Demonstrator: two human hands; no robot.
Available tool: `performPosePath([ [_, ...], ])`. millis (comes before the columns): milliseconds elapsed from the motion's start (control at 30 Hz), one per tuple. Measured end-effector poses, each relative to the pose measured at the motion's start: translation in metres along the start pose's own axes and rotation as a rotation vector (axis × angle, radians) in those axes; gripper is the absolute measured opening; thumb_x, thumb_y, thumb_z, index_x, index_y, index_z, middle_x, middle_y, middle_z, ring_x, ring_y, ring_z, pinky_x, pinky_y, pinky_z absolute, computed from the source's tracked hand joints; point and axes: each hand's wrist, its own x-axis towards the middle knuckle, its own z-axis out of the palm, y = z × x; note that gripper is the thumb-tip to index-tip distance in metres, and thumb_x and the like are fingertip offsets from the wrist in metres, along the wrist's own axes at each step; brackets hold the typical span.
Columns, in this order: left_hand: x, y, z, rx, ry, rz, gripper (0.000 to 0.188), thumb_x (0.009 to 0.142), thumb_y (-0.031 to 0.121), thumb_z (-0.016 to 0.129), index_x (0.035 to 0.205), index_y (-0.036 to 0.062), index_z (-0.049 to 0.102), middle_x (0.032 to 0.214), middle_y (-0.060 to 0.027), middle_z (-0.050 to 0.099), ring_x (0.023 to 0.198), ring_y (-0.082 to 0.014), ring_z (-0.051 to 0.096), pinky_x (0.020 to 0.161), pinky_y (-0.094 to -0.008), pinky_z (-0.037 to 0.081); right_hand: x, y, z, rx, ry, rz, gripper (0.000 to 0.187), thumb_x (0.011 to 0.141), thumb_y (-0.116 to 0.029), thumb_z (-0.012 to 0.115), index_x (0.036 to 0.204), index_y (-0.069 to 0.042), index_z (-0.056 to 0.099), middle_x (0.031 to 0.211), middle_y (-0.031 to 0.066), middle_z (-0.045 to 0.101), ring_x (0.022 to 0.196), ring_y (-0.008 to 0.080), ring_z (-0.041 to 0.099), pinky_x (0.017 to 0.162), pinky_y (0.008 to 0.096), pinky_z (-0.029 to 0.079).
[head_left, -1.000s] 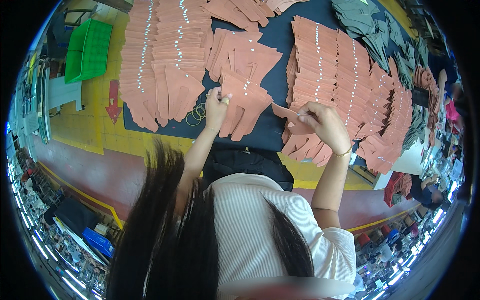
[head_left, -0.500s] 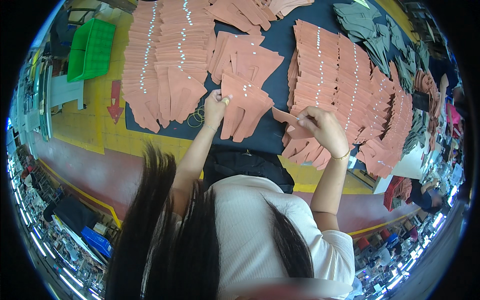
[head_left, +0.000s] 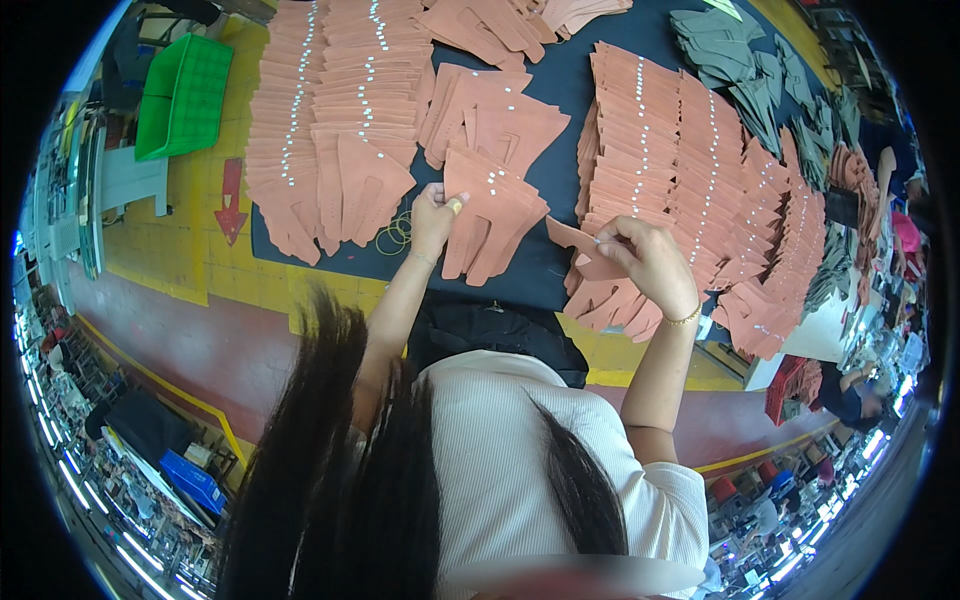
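Observation:
My left hand (head_left: 434,222) is closed at the left edge of a small fanned pile of salmon-coloured cut pieces (head_left: 487,205), its thumb on the top one. Something yellow wraps the thumb. These flat pieces have a cut-out slot, narrow tails and small white labels. My right hand (head_left: 648,258) pinches one salmon cut piece (head_left: 575,238) between thumb and fingers, raised over the front of the right-hand rows (head_left: 640,150). Its far part is hidden under my fingers. More fanned salmon pieces (head_left: 515,125) lie just beyond my left hand.
Long overlapping rows of salmon pieces (head_left: 365,110) cover the dark table's (head_left: 540,285) left side. Thin yellow rubber bands (head_left: 394,236) lie near my left wrist. Grey-green pieces (head_left: 715,45) are heaped at the far right. A green crate (head_left: 185,98) stands beyond the table's left.
Both hands stay almost where they were, each keeping its grip. The whole view has shifted very slightly.

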Motion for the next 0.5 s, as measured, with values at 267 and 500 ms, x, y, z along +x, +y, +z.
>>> performPosePath([
  [267, -0.0039, -0.0025, 0.0034, -0.032, 0.037, -0.008, 0.027, 0.082, 0.012, 0.074, 0.098, -0.0041, 0.059, 0.085, -0.0068, 0.068, 0.074, -0.0102, 0.062, 0.069, -0.0245, 0.051, -0.0010, -0.0028, 0.0014, -0.010, -0.044, 0.004, 0.011, 0.081, -0.009, 0.067, 0.086, 0.000, 0.063, 0.083, 0.0147, 0.067, 0.075, 0.0319, 0.065, 0.066, 0.0362, 0.050],
  [500, -0.0045, -0.0038, 0.0031, -0.031, 0.061, -0.023, 0.029, 0.082, 0.010, 0.074, 0.102, -0.0053, 0.059, 0.091, -0.0095, 0.068, 0.079, -0.0113, 0.063, 0.073, -0.0248, 0.051, -0.0022, -0.0027, 0.0023, 0.011, -0.047, 0.001, 0.010, 0.080, -0.009, 0.066, 0.086, -0.001, 0.063, 0.083, 0.0139, 0.067, 0.074, 0.0317, 0.065, 0.066, 0.0368, 0.050],
])
